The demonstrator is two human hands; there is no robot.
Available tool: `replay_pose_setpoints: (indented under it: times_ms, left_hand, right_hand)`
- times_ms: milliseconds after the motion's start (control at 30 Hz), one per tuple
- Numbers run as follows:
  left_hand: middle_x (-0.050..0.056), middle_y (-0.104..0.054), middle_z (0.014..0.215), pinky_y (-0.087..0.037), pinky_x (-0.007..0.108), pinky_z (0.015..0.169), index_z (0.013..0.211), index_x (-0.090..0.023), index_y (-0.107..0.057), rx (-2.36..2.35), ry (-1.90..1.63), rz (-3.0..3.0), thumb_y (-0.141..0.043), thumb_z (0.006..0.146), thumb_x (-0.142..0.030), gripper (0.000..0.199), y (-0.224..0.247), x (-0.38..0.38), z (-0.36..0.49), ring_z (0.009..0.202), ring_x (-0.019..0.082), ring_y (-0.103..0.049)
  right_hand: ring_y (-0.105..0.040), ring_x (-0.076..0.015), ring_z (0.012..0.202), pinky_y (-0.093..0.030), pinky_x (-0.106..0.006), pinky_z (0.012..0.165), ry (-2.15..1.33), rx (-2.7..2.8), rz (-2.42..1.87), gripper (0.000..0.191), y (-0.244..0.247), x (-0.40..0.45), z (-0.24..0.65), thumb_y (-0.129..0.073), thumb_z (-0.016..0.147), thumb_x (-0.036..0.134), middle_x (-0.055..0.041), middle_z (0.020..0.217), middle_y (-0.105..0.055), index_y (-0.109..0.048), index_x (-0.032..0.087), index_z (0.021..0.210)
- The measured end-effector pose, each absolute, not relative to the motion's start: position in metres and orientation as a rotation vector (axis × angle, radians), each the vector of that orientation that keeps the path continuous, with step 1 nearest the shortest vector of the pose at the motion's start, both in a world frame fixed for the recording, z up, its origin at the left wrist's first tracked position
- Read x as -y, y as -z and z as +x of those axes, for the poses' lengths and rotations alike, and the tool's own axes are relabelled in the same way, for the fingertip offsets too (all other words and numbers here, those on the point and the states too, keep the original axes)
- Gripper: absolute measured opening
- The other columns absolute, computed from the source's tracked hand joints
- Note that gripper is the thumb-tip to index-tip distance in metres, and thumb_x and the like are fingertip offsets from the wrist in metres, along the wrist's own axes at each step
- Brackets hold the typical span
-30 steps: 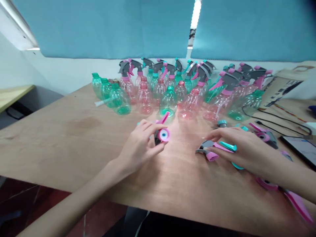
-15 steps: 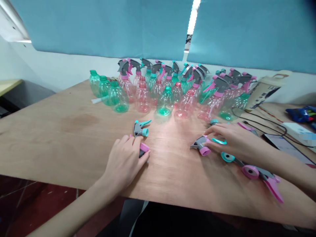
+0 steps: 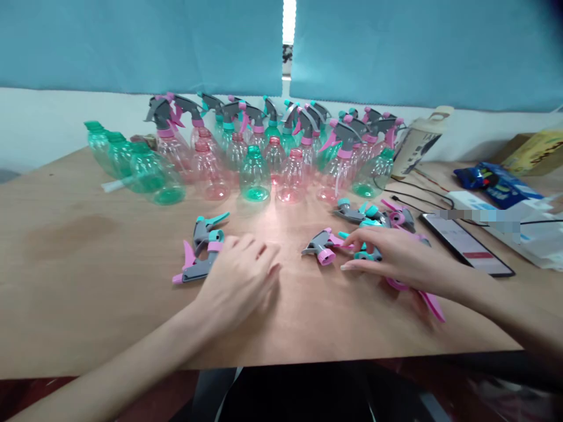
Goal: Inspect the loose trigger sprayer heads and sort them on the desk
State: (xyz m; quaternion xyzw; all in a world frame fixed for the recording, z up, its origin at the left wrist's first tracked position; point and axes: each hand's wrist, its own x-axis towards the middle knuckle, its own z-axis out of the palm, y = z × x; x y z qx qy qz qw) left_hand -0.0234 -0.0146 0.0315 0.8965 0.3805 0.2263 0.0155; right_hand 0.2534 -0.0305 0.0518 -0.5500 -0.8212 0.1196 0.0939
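My left hand (image 3: 241, 275) hovers low over the table, slightly blurred, its fingers loosely bent and apart with nothing seen in them. Just left of it lie a grey-and-pink trigger spray head (image 3: 197, 266) and a grey-and-teal one (image 3: 204, 231). My right hand (image 3: 387, 255) is over a cluster of spray heads, thumb and fingers apart around a teal one (image 3: 368, 255), partly hidden; a firm grip does not show. Close to its fingertips rests another grey-and-pink spray head (image 3: 323, 247). More lie behind the hand, including a grey-and-teal one (image 3: 349, 212).
Across the back stand several clear green and pink bottles, some uncapped like the green bottle (image 3: 255, 179), others with spray heads on. At right are a phone (image 3: 468, 243), black cables, a beige tumbler (image 3: 420, 143), a blue packet (image 3: 501, 184) and a yellow box (image 3: 536, 149).
My left hand has let go of the grey-and-pink spray head, which now lies by the teal one, and has moved right of it. The view has swung to the right.
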Motion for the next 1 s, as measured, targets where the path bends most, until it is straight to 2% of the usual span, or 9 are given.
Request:
replay_pose_setpoints:
  times_ms: [67,167,233,333,467,633,800,900,1000]
  left_hand:
    - [0.006,-0.061,0.087,-0.041,0.035,0.072,0.096,-0.016,-0.062,-1.018,-0.558,2.852,-0.045,0.088,-0.015,0.019,-0.024,0.013,-0.008,0.082,0.022,-0.053]
    - [0.009,-0.061,0.108,-0.044,0.033,0.081,0.115,-0.014,-0.055,-0.818,-0.492,2.904,-0.040,0.085,-0.004,0.034,-0.014,0.000,0.015,0.098,0.021,-0.053]
    - [0.009,-0.058,0.120,-0.041,0.035,0.089,0.125,-0.015,-0.047,-0.669,-0.457,2.968,-0.040,0.087,-0.004,0.040,-0.010,-0.011,0.029,0.109,0.021,-0.050]
    - [0.012,-0.059,0.120,-0.035,0.039,0.095,0.132,-0.012,-0.039,-0.602,-0.392,3.071,-0.037,0.094,-0.012,0.038,-0.007,-0.021,0.043,0.114,0.022,-0.049]
    - [0.013,-0.058,0.121,-0.033,0.039,0.093,0.132,-0.011,-0.039,-0.719,-0.413,3.107,-0.040,0.096,-0.019,0.037,-0.005,-0.024,0.045,0.112,0.025,-0.049]
    - [0.014,-0.056,0.122,-0.033,0.039,0.089,0.128,-0.009,-0.044,-0.903,-0.382,2.992,-0.052,0.089,-0.028,0.043,-0.007,-0.024,0.037,0.108,0.027,-0.050]
    - [0.009,-0.062,0.108,-0.032,0.041,0.086,0.103,-0.016,-0.059,-1.031,-0.372,2.875,-0.059,0.086,-0.034,0.025,-0.007,-0.023,0.031,0.100,0.026,-0.051]
    - [0.005,-0.064,0.103,-0.032,0.037,0.083,0.101,-0.018,-0.058,-1.070,-0.539,2.703,-0.064,0.083,-0.030,0.023,-0.003,-0.020,0.030,0.096,0.023,-0.051]
    - [0.001,-0.064,0.091,-0.035,0.033,0.079,0.098,-0.019,-0.057,-1.094,-0.710,2.529,-0.068,0.080,-0.022,0.021,0.000,-0.016,0.031,0.089,0.020,-0.052]
  right_hand:
    - [-0.060,-0.0207,0.085,-0.045,-0.031,0.070,-0.356,2.458,-1.552,0.026,-0.044,0.026,0.253,-0.056,0.084,0.044,-0.0051,0.093,-0.063,-0.062,0.021,0.094]
    - [-0.060,-0.0196,0.084,-0.046,-0.031,0.071,-0.381,2.444,-1.443,0.020,-0.040,0.017,0.252,-0.054,0.086,0.036,-0.0057,0.092,-0.063,-0.062,0.019,0.095]
    - [-0.060,-0.0186,0.082,-0.046,-0.030,0.071,-0.385,2.418,-1.369,0.017,-0.040,0.009,0.253,-0.054,0.086,0.031,-0.0059,0.091,-0.064,-0.062,0.018,0.094]
    - [-0.060,-0.0167,0.077,-0.046,-0.029,0.068,-0.402,2.357,-1.295,0.013,-0.038,-0.004,0.255,-0.055,0.084,0.023,-0.0052,0.087,-0.065,-0.062,0.017,0.093]
    - [-0.061,-0.0149,0.077,-0.047,-0.028,0.069,-0.575,2.292,-1.189,0.016,-0.033,-0.019,0.256,-0.056,0.082,0.019,-0.0047,0.090,-0.066,-0.062,0.016,0.097]
    - [-0.061,-0.0138,0.073,-0.050,-0.028,0.067,-0.661,2.055,-1.190,0.013,-0.018,-0.020,0.250,-0.056,0.084,0.023,-0.0053,0.091,-0.066,-0.061,0.016,0.093]
    - [-0.059,-0.0129,0.069,-0.048,-0.025,0.061,-0.698,1.959,-1.139,0.009,-0.012,-0.008,0.238,-0.055,0.085,0.022,-0.0035,0.084,-0.066,-0.061,0.017,0.090]
    - [-0.057,-0.0117,0.069,-0.047,-0.023,0.061,-0.688,2.036,-1.071,0.009,-0.014,-0.004,0.234,-0.055,0.084,0.016,-0.0021,0.084,-0.065,-0.061,0.017,0.090]
    - [-0.056,-0.0103,0.067,-0.045,-0.022,0.061,-0.685,2.078,-1.037,0.006,-0.014,-0.002,0.234,-0.056,0.085,0.018,-0.0006,0.080,-0.064,-0.062,0.017,0.087]
